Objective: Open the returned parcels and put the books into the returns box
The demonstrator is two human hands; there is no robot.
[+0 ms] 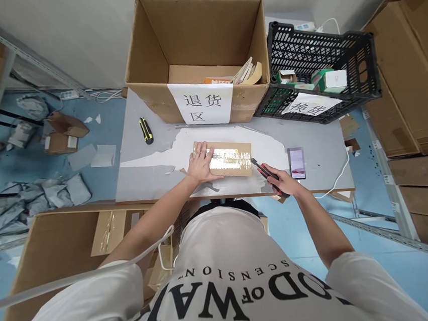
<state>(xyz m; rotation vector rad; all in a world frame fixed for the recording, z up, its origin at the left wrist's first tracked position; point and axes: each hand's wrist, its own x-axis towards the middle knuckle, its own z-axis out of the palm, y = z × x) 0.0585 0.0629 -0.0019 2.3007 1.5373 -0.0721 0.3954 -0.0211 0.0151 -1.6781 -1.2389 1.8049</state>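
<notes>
A small taped cardboard box (pixel 243 168) with a shiny label lies flat on the table in the middle of the head view. My left hand (pixel 201 165) rests on its left end, fingers spread over the top. In my right hand (pixel 282 180) is a black and red utility knife (pixel 266 171), fingers wrapped round the handle. The knife's tip is at the box's right end; whether it touches the cardboard I cannot tell. Just right of my right hand lies a phone (pixel 296 163).
A large open carton (pixel 148 103) with a paper sign stands at the table's back. Beside it a black plastic crate (pixel 324 44) holds small boxes. A yellow-black utility knife (pixel 146 130) lies at left. A big carton (pixel 31 269) stands below the left arm.
</notes>
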